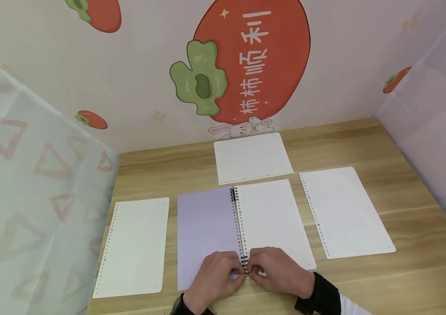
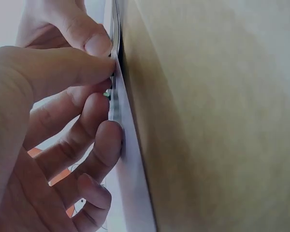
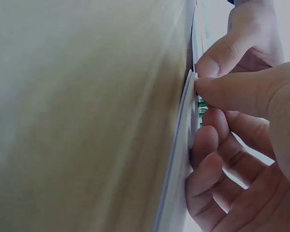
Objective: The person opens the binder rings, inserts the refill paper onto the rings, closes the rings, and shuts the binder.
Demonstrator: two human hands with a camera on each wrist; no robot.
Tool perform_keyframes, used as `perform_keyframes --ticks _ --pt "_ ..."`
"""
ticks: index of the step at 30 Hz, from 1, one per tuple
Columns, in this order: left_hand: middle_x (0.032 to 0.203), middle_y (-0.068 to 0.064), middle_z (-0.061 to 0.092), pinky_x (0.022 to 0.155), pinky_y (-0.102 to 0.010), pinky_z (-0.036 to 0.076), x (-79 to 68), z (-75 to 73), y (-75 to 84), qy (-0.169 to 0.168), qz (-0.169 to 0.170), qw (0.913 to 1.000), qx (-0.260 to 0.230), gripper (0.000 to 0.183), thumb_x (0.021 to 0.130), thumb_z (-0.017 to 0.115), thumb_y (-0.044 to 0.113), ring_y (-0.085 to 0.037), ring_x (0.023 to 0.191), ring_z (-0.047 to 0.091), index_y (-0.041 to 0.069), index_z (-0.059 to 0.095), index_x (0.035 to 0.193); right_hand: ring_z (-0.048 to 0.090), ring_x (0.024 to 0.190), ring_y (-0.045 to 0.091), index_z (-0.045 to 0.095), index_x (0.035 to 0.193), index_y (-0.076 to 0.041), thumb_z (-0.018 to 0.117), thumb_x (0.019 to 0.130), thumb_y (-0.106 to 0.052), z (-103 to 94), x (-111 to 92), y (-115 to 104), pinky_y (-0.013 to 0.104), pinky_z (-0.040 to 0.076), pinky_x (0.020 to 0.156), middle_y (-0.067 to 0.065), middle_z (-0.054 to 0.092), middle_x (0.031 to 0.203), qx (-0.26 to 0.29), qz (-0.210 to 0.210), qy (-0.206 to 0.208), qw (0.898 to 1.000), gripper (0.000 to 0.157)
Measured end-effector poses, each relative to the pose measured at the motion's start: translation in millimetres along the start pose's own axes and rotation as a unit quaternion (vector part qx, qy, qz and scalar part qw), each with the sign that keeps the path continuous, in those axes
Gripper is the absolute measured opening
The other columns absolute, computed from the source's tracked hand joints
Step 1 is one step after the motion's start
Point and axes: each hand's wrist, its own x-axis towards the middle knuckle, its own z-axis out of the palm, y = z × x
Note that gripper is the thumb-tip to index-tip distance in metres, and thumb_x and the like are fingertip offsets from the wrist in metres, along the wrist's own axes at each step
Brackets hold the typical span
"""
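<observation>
A loose-leaf notebook lies open, its purple cover (image 1: 205, 227) on the left and white pages (image 1: 272, 223) on the right. Green binder rings (image 1: 233, 194) show at the spine's top end, and more at its bottom end between the hands. There my left hand (image 1: 217, 273) pinches the left side of the lower binder rings (image 3: 202, 102) between thumb and fingers. Opposite it, my right hand (image 1: 278, 271) pinches the right side of the same rings, the thumbs almost meeting. In the left wrist view, the left fingers (image 2: 106, 145) curl at the notebook's edge. The fingertips partly hide the rings.
Loose punched sheets lie around the notebook: a lined sheet (image 1: 132, 249) at left, a blank-looking sheet (image 1: 252, 157) behind, another sheet (image 1: 346, 212) at right. The wooden table (image 1: 416, 227) meets a printed back wall (image 1: 140, 65) and pale side panels.
</observation>
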Motion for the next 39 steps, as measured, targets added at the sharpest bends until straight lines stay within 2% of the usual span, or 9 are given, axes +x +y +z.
perform_keyframes --ticks 7,12,23,33,39 --pt "0.081 0.023 0.063 0.062 -0.008 0.04 -2.7 1.1 1.1 0.007 -0.012 0.9998 -0.011 0.012 0.083 0.08 0.019 0.01 0.07 0.053 0.026 0.078 0.073 0.052 0.067 -0.007 0.076 0.084 -0.03 0.081 0.088 -0.021 0.6 -2 5 0.011 0.041 0.061 -0.025 0.057 0.078 0.037 0.016 0.003 0.999 0.011" --pt "0.079 0.022 0.063 0.06 -0.008 0.039 -2.8 2.2 2.9 0.013 -0.014 0.9998 -0.008 0.012 0.082 0.08 0.019 0.01 0.068 0.051 0.025 0.077 0.072 0.053 0.067 -0.008 0.078 0.084 -0.03 0.081 0.088 -0.028 1.6 -2 6 0.01 0.041 0.061 -0.025 0.057 0.077 0.034 0.012 0.007 0.999 0.006" --pt "0.074 0.02 0.059 0.054 -0.008 0.034 0.0 2.1 6.9 0.018 -0.015 0.9997 0.009 0.013 0.079 0.08 0.016 0.011 0.062 0.043 0.024 0.077 0.069 0.053 0.069 -0.009 0.08 0.081 -0.028 0.082 0.085 -0.021 1.8 3 8 0.007 0.039 0.063 -0.024 0.059 0.079 0.0 -0.028 0.006 1.0 0.009" --pt "0.071 0.018 0.055 0.052 -0.007 0.032 -0.6 6.4 9.9 0.039 -0.018 0.9989 0.02 0.011 0.076 0.08 0.014 0.01 0.06 0.04 0.021 0.076 0.068 0.053 0.071 -0.009 0.08 0.08 -0.027 0.083 0.084 -0.02 1.2 3 11 0.008 0.041 0.065 -0.024 0.059 0.08 0.005 -0.025 0.0 1.0 0.008" --pt "0.07 0.017 0.055 0.052 -0.008 0.033 -2.0 6.6 11.2 0.039 -0.027 0.9986 0.022 0.011 0.076 0.079 0.013 0.009 0.06 0.04 0.021 0.076 0.068 0.054 0.071 -0.009 0.079 0.078 -0.027 0.083 0.084 -0.023 0.7 4 11 0.008 0.041 0.065 -0.025 0.059 0.08 0.004 -0.017 -0.007 1.0 0.008"
